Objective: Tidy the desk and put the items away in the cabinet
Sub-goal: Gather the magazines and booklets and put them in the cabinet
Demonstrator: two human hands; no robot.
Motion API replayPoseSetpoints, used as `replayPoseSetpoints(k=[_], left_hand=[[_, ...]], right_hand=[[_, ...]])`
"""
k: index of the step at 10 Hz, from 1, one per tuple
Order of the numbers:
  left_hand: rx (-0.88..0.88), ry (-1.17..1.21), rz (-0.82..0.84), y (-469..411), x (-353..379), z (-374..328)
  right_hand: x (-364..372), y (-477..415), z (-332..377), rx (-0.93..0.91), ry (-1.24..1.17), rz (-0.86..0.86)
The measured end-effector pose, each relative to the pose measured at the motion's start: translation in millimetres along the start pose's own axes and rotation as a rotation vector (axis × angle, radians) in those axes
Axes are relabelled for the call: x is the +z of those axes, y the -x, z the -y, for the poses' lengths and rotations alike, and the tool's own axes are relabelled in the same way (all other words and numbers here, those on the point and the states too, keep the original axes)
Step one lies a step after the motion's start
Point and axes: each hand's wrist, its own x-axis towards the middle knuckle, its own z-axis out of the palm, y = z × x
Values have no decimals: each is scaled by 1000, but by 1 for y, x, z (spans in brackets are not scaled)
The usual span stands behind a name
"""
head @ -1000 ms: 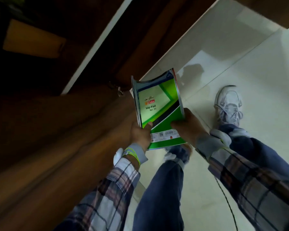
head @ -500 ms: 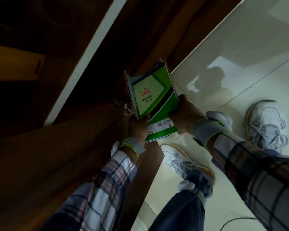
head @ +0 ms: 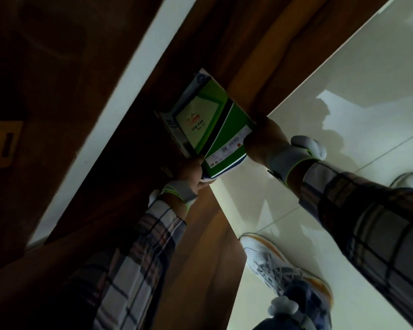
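A stack of green slip pads (head: 208, 122) with a white label is held in both hands in front of the dark wooden cabinet (head: 76, 129). My left hand (head: 190, 173) grips the stack's lower left corner. On the lower right edge, my right hand (head: 264, 141) grips the pads, its fingers hidden behind them. The stack tilts toward the dark cabinet opening.
A white strip (head: 119, 110) runs diagonally along the cabinet edge. A brown wooden panel (head: 200, 253) lies below my left arm. The pale tiled floor (head: 343, 79) is at the right, with my white shoe (head: 279, 265) on it.
Both hands have carried the pads up and leftward, closer to the cabinet, and the stack has turned. The view has shifted, so my feet sit lower right.
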Motion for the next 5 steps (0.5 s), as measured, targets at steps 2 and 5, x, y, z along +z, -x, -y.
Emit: replayPoseSetpoints(k=[2, 5], left_hand=[[-9, 106, -19, -13, -2, -25], [255, -227, -12, -35, -12, -31]], right_hand=[[18, -29, 29, -66, -115, -43], [41, -32, 49, -176, -269, 50]])
